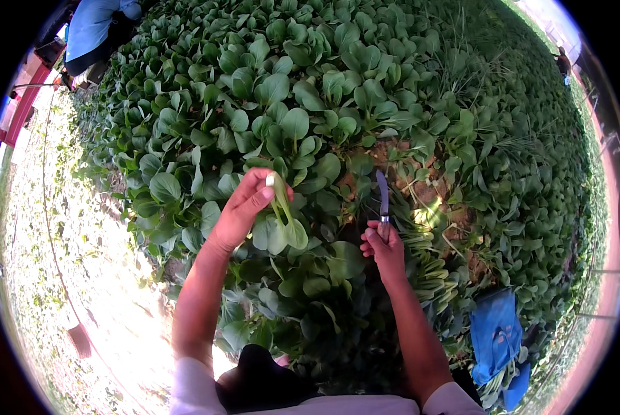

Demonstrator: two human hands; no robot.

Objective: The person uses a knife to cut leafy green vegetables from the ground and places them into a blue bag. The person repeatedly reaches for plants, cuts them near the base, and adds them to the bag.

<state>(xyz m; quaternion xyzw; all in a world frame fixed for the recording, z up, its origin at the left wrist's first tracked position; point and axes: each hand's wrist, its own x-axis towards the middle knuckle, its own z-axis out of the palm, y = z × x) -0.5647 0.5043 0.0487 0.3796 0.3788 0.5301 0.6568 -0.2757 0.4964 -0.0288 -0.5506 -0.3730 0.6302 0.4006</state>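
Between the fingers of my left hand (246, 200), closed near its white cut base, hangs a leafy green plant (282, 207) like bok choy, leaves pointing down. My right hand (384, 250) is wrapped round the handle of a knife (383, 194) whose slightly curved blade points away from me. The two hands are apart, and the blade touches no part of the held plant. Below and around both hands grow dense leafy greens (296, 124). Just right of my right hand lies a pile of cut greens (431, 266) with pale stems showing.
A blue bag (495, 335) with greens by it lies at the lower right. Bare brown soil (427, 187) shows beyond the knife. Brightly lit ground (82, 256) runs along the left. Another person in a blue top (92, 28) bends at the far left.
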